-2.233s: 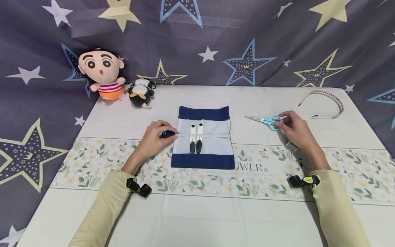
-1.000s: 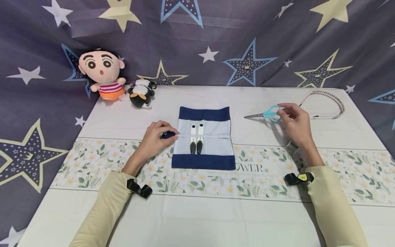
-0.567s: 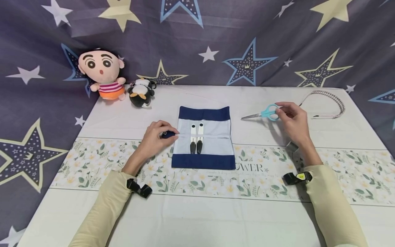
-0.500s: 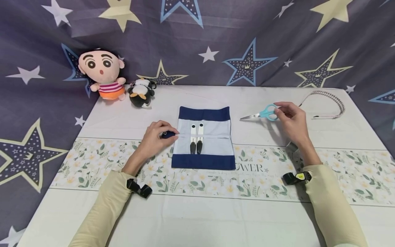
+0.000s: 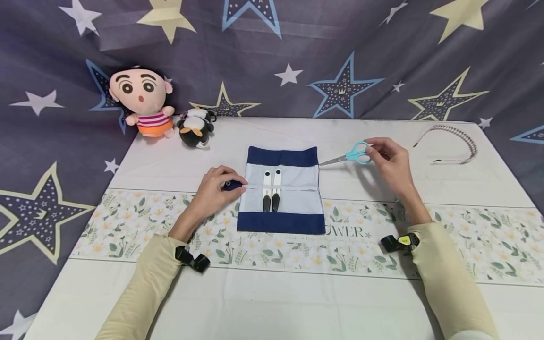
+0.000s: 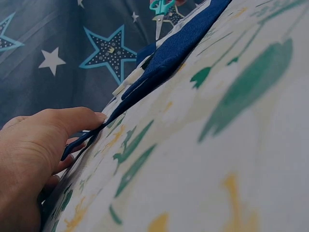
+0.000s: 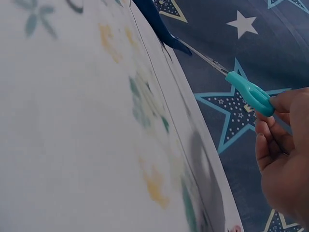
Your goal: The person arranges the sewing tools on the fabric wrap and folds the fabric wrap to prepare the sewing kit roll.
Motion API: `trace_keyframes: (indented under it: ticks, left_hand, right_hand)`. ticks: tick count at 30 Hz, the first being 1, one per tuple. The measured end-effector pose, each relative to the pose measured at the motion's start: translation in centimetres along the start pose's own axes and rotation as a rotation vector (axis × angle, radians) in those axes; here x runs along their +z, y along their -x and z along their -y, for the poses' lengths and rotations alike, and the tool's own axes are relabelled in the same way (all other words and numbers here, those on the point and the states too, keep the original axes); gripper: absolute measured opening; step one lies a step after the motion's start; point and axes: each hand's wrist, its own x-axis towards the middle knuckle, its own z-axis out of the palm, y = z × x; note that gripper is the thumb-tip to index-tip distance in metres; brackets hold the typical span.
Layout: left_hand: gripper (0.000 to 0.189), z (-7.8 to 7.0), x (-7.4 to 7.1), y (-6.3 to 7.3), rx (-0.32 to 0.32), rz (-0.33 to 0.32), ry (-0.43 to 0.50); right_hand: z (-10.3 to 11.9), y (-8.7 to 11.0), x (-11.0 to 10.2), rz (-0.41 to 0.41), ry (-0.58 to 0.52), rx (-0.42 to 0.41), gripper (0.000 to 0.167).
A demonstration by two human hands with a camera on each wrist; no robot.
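An unrolled cloth pouch lies on the table, pale blue with navy bands at top and bottom. A thin elastic band crosses its middle, over two slim white tools with black ends. My left hand pinches the pouch's left edge beside a navy tab; the left wrist view shows the thumb on the navy cloth. My right hand holds turquoise-handled scissors by the finger loops, above the table. Their blades look closed, tips at the pouch's upper right edge.
A headband lies at the back right. Two plush toys, a doll and a penguin, sit at the back left. A floral strip runs across the white table, and a star-patterned cloth hangs behind.
My right hand has raised the scissors from the table and carried them left, bringing their tips to the pouch's right edge. The left hand and pouch have stayed in place.
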Motion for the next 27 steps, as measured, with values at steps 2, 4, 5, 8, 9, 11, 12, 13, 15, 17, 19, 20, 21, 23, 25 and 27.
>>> trace_keyframes:
  ticks: [2, 4, 5, 8, 9, 11, 12, 13, 15, 17, 19, 20, 21, 23, 25, 27]
  left_hand:
    - [0.019, 0.0, 0.1, 0.0, -0.006, 0.003, 0.002]
    - [0.019, 0.0, 0.2, 0.0, -0.015, 0.008, 0.007]
    - [0.019, 0.0, 0.2, 0.0, -0.019, 0.011, 0.008]
    - [0.020, 0.0, 0.2, -0.1, -0.027, 0.015, 0.005]
    - [0.020, 0.0, 0.2, -0.1, -0.027, 0.014, 0.006]
    - [0.020, 0.0, 0.1, -0.1, -0.028, 0.009, 0.007]
    - [0.019, 0.0, 0.1, -0.1, -0.027, 0.005, 0.009]
    - [0.019, 0.0, 0.0, -0.1, -0.026, 0.001, 0.013]
    - [0.019, 0.1, 0.0, -0.1, -0.024, -0.001, 0.021]
    - [0.019, 0.1, 0.0, -0.1, -0.024, 0.004, 0.023]
    - [0.019, 0.1, 0.1, -0.1, -0.026, 0.010, 0.025]
    - [0.019, 0.1, 0.1, -0.1, -0.024, 0.012, 0.023]
    - [0.019, 0.1, 0.1, -0.1, -0.024, 0.013, 0.022]
    - [0.019, 0.0, 0.1, -0.1, -0.025, 0.011, 0.020]
    - [0.019, 0.0, 0.1, -0.1, -0.025, 0.009, 0.021]
    - [0.019, 0.0, 0.0, -0.1, -0.029, 0.007, 0.021]
  right_hand:
    - [0.5, 0.1, 0.3, 0.015, -0.022, 0.003, 0.024]
    - [0.9, 0.2, 0.7, 0.022, -0.037, 0.006, 0.024]
    - [1.0, 0.2, 0.9, 0.026, -0.044, 0.009, 0.024]
    - [1.0, 0.1, 1.4, 0.042, -0.064, 0.010, 0.023]
    - [1.0, 0.1, 1.7, 0.050, -0.066, 0.007, 0.023]
    - [1.0, 0.0, 2.1, 0.073, -0.072, 0.001, 0.023]
    - [0.9, -0.1, 2.3, 0.087, -0.076, -0.005, 0.023]
    - [0.9, -0.1, 2.6, 0.098, -0.075, -0.012, 0.022]
    - [0.9, -0.2, 3.0, 0.116, -0.080, -0.026, 0.022]
    - [0.8, -0.2, 3.3, 0.133, -0.091, -0.034, 0.021]
    - [0.8, -0.2, 3.6, 0.144, -0.095, -0.037, 0.021]
    - [0.8, -0.3, 3.7, 0.150, -0.092, -0.037, 0.021]
    - [0.8, -0.3, 3.8, 0.157, -0.094, -0.034, 0.021]
    - [0.9, -0.4, 4.1, 0.173, -0.095, -0.030, 0.021]
    - [0.5, -0.7, 4.5, 0.186, -0.088, -0.027, 0.021]
    - [0.5, -0.8, 4.8, 0.199, -0.093, -0.020, 0.020]
